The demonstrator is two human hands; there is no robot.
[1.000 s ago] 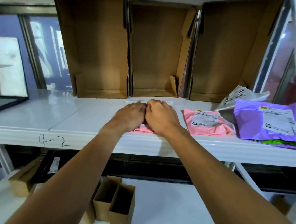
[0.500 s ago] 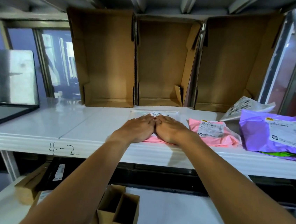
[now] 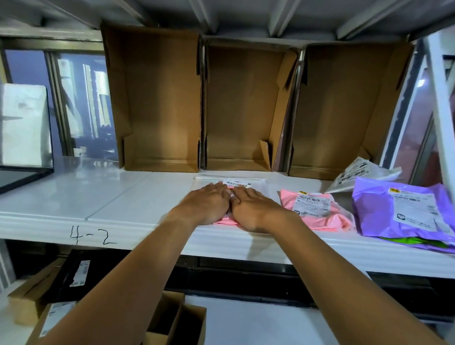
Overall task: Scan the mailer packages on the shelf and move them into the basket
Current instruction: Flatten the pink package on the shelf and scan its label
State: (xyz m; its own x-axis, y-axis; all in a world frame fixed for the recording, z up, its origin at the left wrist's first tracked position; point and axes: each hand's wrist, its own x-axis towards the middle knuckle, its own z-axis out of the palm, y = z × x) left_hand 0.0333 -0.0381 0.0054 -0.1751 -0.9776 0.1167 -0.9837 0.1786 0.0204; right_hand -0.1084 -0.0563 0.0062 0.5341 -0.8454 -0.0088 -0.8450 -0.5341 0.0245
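While left hand [image 3: 206, 203] and right hand [image 3: 253, 210] lie flat, fingers straight, on the pink mailer [image 3: 225, 221] near the front of the shelf [image 3: 131, 218], it looks soft, light, probably slick film: pinch a free edge.

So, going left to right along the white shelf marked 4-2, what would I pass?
Black-framed panel → left hand → right hand, both pressing flat on a clear mailer with pink inside → pink mailer → purple mailer.
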